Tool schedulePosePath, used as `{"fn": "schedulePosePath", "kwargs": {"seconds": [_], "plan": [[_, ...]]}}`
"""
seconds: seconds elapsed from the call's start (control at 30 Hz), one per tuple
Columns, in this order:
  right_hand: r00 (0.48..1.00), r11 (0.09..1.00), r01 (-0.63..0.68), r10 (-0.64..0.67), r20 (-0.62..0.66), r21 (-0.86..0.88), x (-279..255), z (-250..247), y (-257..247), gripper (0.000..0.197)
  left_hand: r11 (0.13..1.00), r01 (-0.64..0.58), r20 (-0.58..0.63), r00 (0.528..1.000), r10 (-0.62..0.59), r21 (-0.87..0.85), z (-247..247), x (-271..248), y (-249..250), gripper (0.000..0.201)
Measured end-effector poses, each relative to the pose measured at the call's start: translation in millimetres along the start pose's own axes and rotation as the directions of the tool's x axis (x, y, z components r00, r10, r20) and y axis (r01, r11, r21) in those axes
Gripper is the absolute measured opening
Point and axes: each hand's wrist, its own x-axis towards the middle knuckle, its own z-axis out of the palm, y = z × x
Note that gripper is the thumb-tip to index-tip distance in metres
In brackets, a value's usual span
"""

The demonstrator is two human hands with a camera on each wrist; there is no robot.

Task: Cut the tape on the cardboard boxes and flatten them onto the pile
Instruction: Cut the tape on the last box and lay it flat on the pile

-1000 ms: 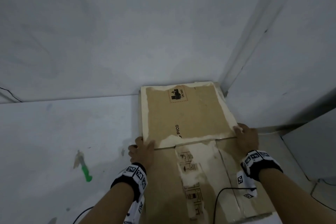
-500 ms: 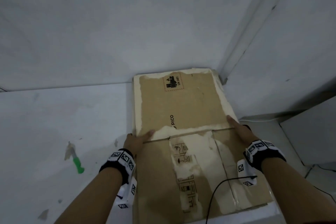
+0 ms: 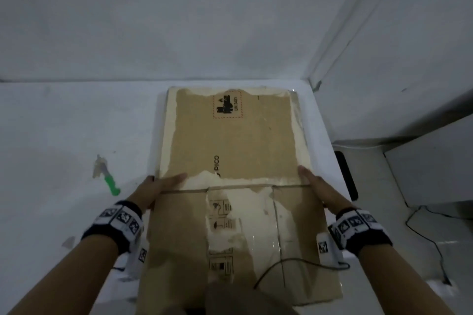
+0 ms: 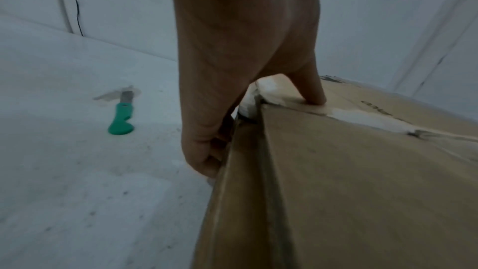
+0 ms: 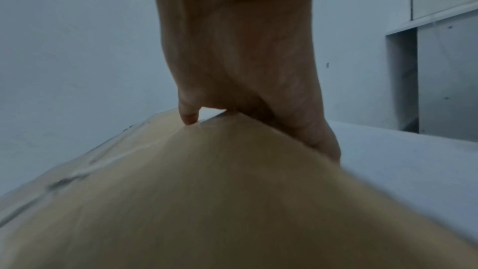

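Note:
A flattened brown cardboard box (image 3: 230, 140) with torn white patches and clear tape lies lengthwise on the white surface, its far end near the wall. My left hand (image 3: 163, 186) grips its left edge at the fold line, thumb on top and fingers curled underneath. In the left wrist view the left hand (image 4: 232, 81) clamps the layered edge of the cardboard (image 4: 349, 181). My right hand (image 3: 316, 186) holds the right edge the same way, and the right wrist view shows the thumb pressing on the cardboard (image 5: 181, 191). A green-handled knife (image 3: 108, 179) lies to the left, untouched.
A wall runs across the back, with a corner at the right. White furniture (image 3: 435, 174) stands at the right, a black object (image 3: 345, 174) and a cable (image 3: 430, 233) beside it. A thin cable (image 3: 281, 263) crosses the cardboard's near end. The knife (image 4: 121, 118) rests on a tape scrap.
The head view has tipped downward. Both hands keep hold of the cardboard's sides, and their thumbs have stretched forward onto its top. The knife has not moved.

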Motion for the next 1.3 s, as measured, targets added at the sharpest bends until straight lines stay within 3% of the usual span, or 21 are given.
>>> {"fn": "schedulePosePath", "kwargs": {"seconds": [0.13, 0.23, 0.37, 0.53, 0.6, 0.73, 0.9, 1.03, 1.1, 1.2, 1.3], "plan": [[0.998, 0.988, -0.053, 0.059, -0.037, 0.145, -5, -12, -23, 0.139, 1.0, -0.021, -0.05, 0.999, 0.02, -0.019, 2, -1, 17, 0.12], [0.999, 0.967, -0.014, 0.024, -0.037, 0.253, 1, -11, -31, 0.135, 0.999, 0.031, -0.142, 0.989, -0.033, -0.015, 12, 5, 24, 0.106], [0.999, 0.97, -0.033, 0.039, -0.021, 0.24, 18, -4, -34, 0.142, 0.998, 0.065, -0.152, 0.986, -0.066, -0.01, 10, 5, 27, 0.113], [0.988, 0.94, -0.005, -0.047, 0.145, 0.34, -1, -2, -38, 0.093, 1.0, 0.005, 0.064, 0.998, -0.007, 0.03, 7, -8, 32, 0.06], [0.981, 0.928, 0.015, -0.086, 0.176, 0.373, -13, -2, -40, 0.079, 0.999, -0.026, 0.086, 0.996, 0.023, 0.036, 2, -9, 26, 0.069], [0.968, 0.916, 0.008, -0.108, 0.226, 0.402, -24, 4, -30, 0.069, 0.999, -0.02, 0.052, 0.998, 0.018, 0.045, -12, -12, 13, 0.113], [0.974, 0.88, 0.079, -0.169, 0.153, 0.468, -34, 18, -18, 0.08, 1.0, -0.009, 0.064, 0.998, 0.008, 0.022, -18, -29, 3, 0.119], [0.956, 0.85, 0.187, -0.273, 0.108, 0.493, -50, 10, -39, 0.09, 0.994, -0.103, -0.006, 0.995, 0.103, -0.027, -27, -45, 16, 0.113], [0.941, 0.815, 0.258, -0.333, 0.054, 0.518, -60, 0, -61, 0.084, 0.975, -0.208, -0.043, 0.978, 0.205, -0.079, -34, -55, 35, 0.092], [0.885, 0.731, 0.436, -0.454, -0.103, 0.524, -79, -18, -105, 0.085, 0.908, -0.391, -0.12, 0.919, 0.375, -0.151, -49, -77, 74, 0.056], [0.782, 0.575, 0.596, -0.573, -0.244, 0.561, -105, -34, -155, 0.077, 0.809, -0.554, -0.143, 0.833, 0.535, -0.198, -71, -97, 117, 0.066]]}}
